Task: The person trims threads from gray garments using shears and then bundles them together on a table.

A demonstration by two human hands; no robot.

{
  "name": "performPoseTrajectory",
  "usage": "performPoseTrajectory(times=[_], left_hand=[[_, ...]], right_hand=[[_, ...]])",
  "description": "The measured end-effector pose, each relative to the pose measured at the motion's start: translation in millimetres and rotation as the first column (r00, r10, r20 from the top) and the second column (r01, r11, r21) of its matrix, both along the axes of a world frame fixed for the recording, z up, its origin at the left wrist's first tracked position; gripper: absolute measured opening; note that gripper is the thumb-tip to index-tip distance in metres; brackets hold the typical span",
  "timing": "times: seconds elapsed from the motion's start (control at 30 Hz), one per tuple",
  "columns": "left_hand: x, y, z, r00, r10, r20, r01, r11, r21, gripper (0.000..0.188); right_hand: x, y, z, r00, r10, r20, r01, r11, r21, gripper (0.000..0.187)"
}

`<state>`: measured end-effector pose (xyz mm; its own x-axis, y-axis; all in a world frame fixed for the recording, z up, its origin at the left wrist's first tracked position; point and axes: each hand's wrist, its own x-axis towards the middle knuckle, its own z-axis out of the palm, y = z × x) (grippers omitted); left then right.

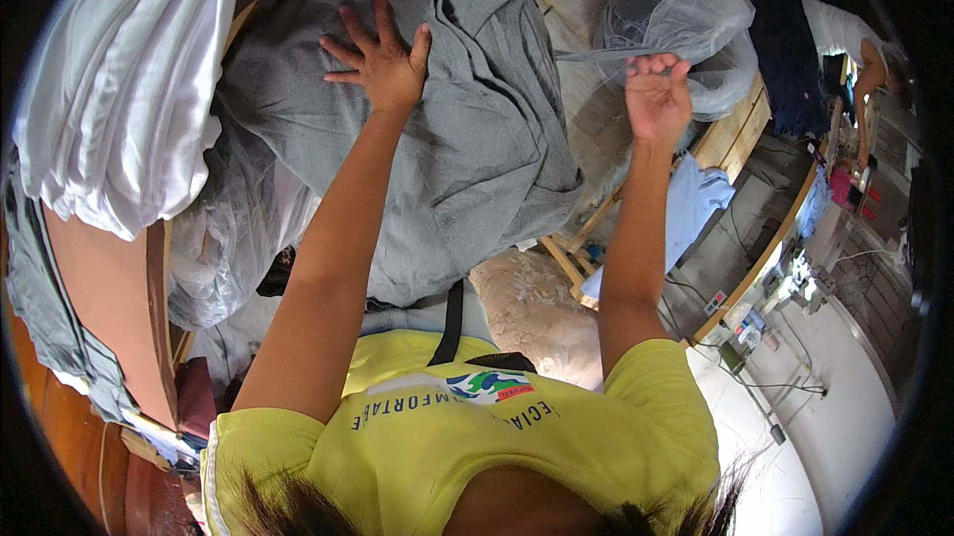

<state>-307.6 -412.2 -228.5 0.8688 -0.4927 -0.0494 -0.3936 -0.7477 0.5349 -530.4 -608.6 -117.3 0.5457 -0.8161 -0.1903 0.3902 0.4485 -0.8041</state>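
Note:
My left hand (386,69) lies with fingers spread on a pile of grey cloth (457,149), which is folded in layers with loose edges at its right side. To the right, my right hand (658,99) is raised with its palm showing and its fingers curled over. The fingers are closed on the edge of a clear plastic bag (715,24), which bunches up behind and beyond them. A thin stretched strip of the plastic runs left from the fingertips toward the grey cloth.
White fabric (129,89) drapes over a brown board (114,288) at the left, with more clear plastic (224,248) beside it. On the right are a wooden bench (730,134), light blue cloth (696,203) and a white worktable (785,417). Another person's arm (871,79) shows at far right.

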Motion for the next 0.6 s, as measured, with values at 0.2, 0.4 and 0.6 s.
performPoseTrajectory(times=[0.2, 0.4, 0.6], left_hand=[[1.1, 3.9, 2.0, 1.000, -0.007, -0.003, 0.007, 1.000, -0.015, 0.078], [1.6, 4.9, 7.2, 1.000, -0.017, -0.021, 0.016, 1.000, -0.025, 0.079], [-20.8, 46.5, 25.6, 0.999, 0.032, 0.042, -0.025, 0.989, -0.144, 0.063]], right_hand=[[3.7, 6.8, 67.1, 0.388, 0.417, -0.822, -0.594, 0.795, 0.123, 0.033], [-9.9, -2.6, 119.0, 0.934, 0.347, 0.079, -0.333, 0.930, -0.153, 0.022], [60.2, 98.1, 133.2, 0.651, 0.083, -0.754, -0.707, 0.429, -0.562, 0.028]])
